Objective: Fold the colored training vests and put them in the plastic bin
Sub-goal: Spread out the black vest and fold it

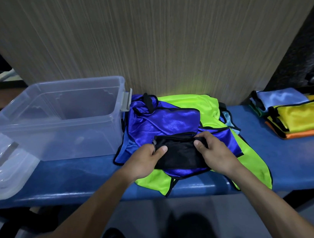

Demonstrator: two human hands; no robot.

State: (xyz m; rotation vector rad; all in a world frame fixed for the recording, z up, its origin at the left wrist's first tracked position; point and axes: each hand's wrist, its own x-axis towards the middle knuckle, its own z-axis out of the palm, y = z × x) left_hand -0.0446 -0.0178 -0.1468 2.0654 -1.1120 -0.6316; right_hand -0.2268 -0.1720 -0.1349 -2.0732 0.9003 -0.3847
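Note:
A heap of loose vests lies mid-bench: shiny blue vests (162, 122) on top of a neon green vest (195, 103). On the heap sits a black mesh pouch (177, 153) with a zipper. My left hand (146, 158) pinches its left end by the zipper pull, thumb on top. My right hand (215, 149) grips its right end. A clear plastic bin (61, 117) stands left of the heap with nothing visible inside it.
The bin's clear lid (4, 166) lies at the far left of the blue padded bench (81, 177). A stack of folded vests (297, 115), light blue, yellow and orange, sits at the right end. A wood-grain wall (163, 40) stands right behind the bench.

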